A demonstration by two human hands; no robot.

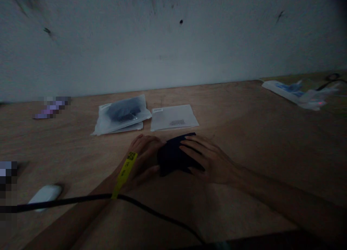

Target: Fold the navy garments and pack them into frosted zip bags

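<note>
A dark navy piece of folded cloth (172, 154) lies on the wooden table in front of me. My right hand (210, 157) rests on its right side, fingers spread and flat. At the cloth's left edge is my left hand (146, 152), its thumb apart from the bent fingers and the fingertips touching the fabric. Just beyond the hands lies a flat frosted zip pouch (175, 118) with small print. Left of that, another frosted zip pouch (121, 112) with something dark inside overlaps a further pouch underneath.
A black cable (151, 210) with a yellow tag (124, 174) crosses in front of my left forearm. At left lies a white rounded object (45, 196). A white power strip (295, 94) with plastic wrapping sits at the far right. The wall (173, 54) bounds the table's back.
</note>
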